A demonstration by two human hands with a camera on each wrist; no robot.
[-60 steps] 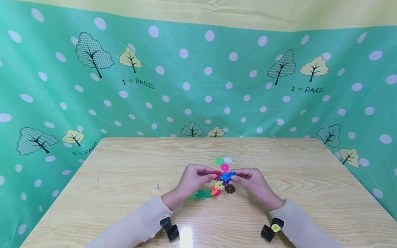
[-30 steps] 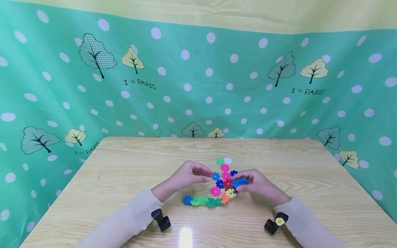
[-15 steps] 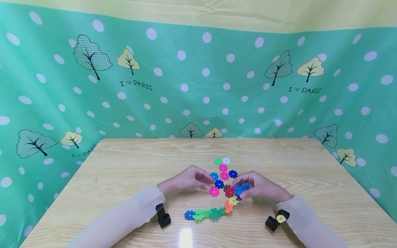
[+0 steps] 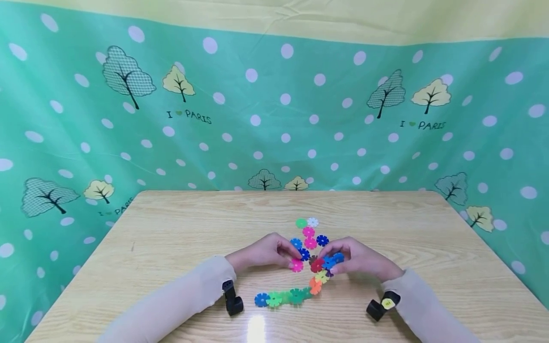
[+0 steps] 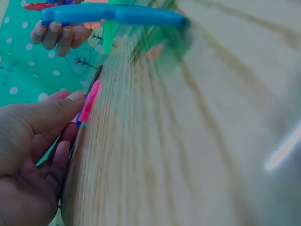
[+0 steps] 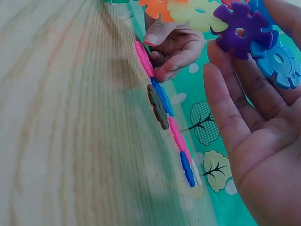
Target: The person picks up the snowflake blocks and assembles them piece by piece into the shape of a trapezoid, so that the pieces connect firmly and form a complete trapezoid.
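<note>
My right hand (image 4: 360, 259) pinches a linked chain of flower-shaped interlocking discs at its blue end (image 4: 332, 260). Off that end run red (image 4: 318, 265), yellow (image 4: 321, 277), orange (image 4: 315, 286) and several green discs, down to a blue disc (image 4: 262, 299). In the right wrist view, a purple disc (image 6: 241, 30) shows above the right palm. My left hand (image 4: 268, 251) has its thumb and bent fingers at the edge of a pink disc (image 4: 298, 266) on the table, pinching it. A dark blue disc (image 4: 304, 254) lies right at those fingertips.
Loose discs lie on the wooden table (image 4: 180, 228) beyond the hands: light blue (image 4: 296, 243), two pink, navy (image 4: 322, 240), green (image 4: 301, 222) and white (image 4: 313, 222). A brown disc (image 6: 157, 107) lies between the hands. A green dotted curtain (image 4: 236, 119) hangs behind.
My right hand has drawn the chain rightward and nearer, and its green end has swung toward me. The left hand let go of the chain's end and moved to the pink disc.
</note>
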